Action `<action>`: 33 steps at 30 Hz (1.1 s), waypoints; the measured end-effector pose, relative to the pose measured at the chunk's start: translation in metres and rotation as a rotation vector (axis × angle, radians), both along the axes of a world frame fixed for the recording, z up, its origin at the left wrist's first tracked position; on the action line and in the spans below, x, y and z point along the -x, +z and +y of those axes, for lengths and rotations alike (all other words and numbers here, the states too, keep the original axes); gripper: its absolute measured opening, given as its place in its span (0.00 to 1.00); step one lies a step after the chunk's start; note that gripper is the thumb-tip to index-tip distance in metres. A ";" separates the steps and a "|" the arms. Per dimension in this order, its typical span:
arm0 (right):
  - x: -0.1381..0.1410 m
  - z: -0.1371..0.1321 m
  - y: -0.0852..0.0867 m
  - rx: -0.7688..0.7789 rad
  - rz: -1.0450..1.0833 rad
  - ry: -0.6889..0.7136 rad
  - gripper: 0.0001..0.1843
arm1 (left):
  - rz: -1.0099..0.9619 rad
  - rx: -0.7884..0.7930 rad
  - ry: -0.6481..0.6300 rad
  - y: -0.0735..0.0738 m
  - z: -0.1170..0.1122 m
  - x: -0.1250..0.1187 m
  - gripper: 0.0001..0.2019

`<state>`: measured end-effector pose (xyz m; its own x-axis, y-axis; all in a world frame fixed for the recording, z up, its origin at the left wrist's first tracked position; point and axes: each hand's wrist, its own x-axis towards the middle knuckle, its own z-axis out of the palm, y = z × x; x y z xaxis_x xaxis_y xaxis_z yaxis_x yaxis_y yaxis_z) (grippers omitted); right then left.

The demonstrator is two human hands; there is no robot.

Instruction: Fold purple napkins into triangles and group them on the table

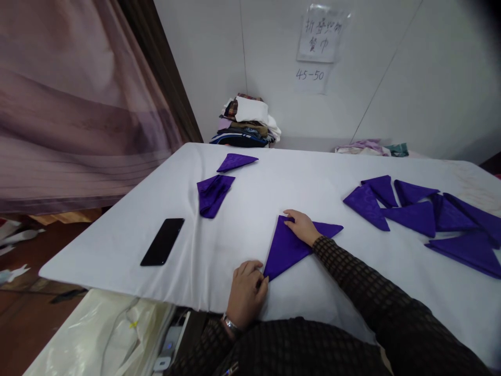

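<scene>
A purple cloth napkin [285, 250], folded into a triangle, lies flat on the table in front of me. My right hand [302, 226] reaches across its top edge, with thumb and fingers closed at the upper corner. At the near left corner, my left hand [247, 290] has its fingers curled and the thumb against the cloth tip. A metal watch or bracelet circles my left wrist. Part of the napkin's right side is hidden under my right hand and sleeve.
More folded purple napkins [409, 216] overlap at the right of the white-covered table [219, 282]. Two purple cloths [214, 196] lie left of centre, with a black phone [163, 242] nearer. Behind the table stands a clothes pile [246, 125]; a curtain [78, 104] hangs left.
</scene>
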<state>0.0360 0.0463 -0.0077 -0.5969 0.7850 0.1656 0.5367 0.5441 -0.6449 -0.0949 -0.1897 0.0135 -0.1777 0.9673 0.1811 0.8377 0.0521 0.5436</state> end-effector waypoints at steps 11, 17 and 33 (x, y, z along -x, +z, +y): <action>0.001 -0.003 -0.006 -0.054 -0.002 -0.069 0.19 | 0.018 -0.017 -0.004 -0.002 -0.001 0.006 0.09; 0.000 -0.003 -0.005 -0.145 0.000 -0.053 0.16 | 0.106 -0.009 -0.008 -0.001 -0.001 0.006 0.08; 0.004 0.000 -0.002 -0.131 -0.044 -0.107 0.14 | 0.258 -0.120 -0.287 0.034 0.058 -0.004 0.13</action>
